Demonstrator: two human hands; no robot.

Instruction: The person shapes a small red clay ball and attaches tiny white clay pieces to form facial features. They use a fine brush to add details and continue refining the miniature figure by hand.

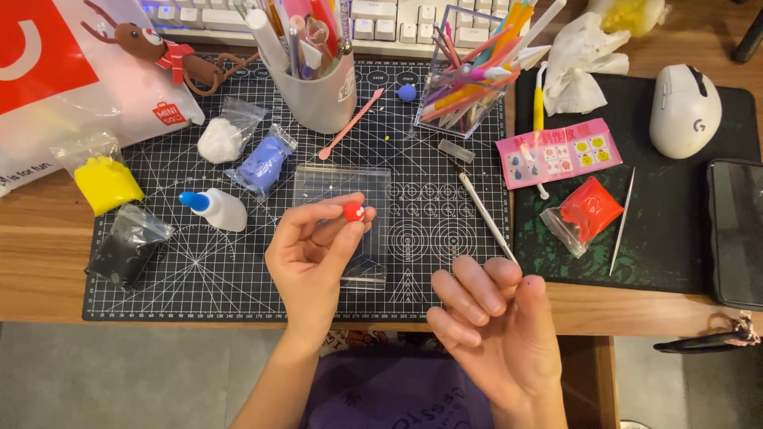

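- Left hand [311, 253] raised over the black gridded cutting mat [238, 270], palm up, fingers curled in; thumb and fingertips pinch a small red clay ball with a white spot [354, 210].
- Red clay ball sits at the fingertips, above the clear flat acrylic plate [350, 199] that lies on the mat.
- Right hand [497, 326] at the mat's near right edge, fingers loosely bent; it holds a thin silver metal modelling tool [486, 218], the lower end hidden among the fingers, the shaft slanting up-left over the mat.
- Hands well apart, not touching.
- Left of the plate: white glue bottle with blue cap [214, 208], blue clay in a clear bag [264, 164], white clay in a clear bag [224, 137], yellow clay bag [103, 181], black clay bag [131, 245].
- Behind: grey cup of pens [318, 87], clear square holder of coloured tools [469, 71], pink plastic stick [350, 125], white keyboard [389, 24].
- Right, on the dark mouse pad [675, 230]: red clay in a clear bag [586, 213], pink printed card [558, 152], thin needle tool [622, 222], white mouse [685, 110], crumpled white tissue [579, 67], dark phone [735, 234].
- Top left: red and white plastic bag [56, 71] with a brown reindeer toy [159, 52].
- Nothing blocks the view of the ball.
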